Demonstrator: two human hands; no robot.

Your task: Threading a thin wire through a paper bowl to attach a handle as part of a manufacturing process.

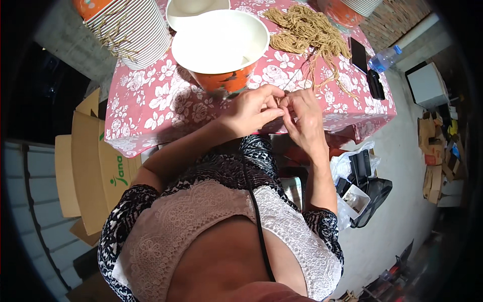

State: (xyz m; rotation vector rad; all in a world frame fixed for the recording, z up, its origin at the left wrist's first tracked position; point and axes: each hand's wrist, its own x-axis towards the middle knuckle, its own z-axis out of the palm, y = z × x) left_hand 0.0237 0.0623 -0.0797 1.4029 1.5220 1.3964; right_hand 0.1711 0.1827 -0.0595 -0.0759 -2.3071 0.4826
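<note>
My left hand (255, 107) and my right hand (304, 117) meet at the table's near edge, fingertips pinched close together. A thin strand of tan twine runs up from between the fingers; its end is hidden by them. It leads toward a loose heap of tan twine (308, 31) on the far right of the table. Just beyond my left hand stands an orange paper bucket (224, 79) with a wide white rim, upright and apart from both hands.
A tall stack of nested white buckets (132, 35) with twine pieces leans at the back left. A pale bowl-like bucket (193, 9) sits behind. On the right lie a phone (358, 54), a black case (375, 84) and a water bottle (385, 59). Cardboard (100, 171) stands left below the table.
</note>
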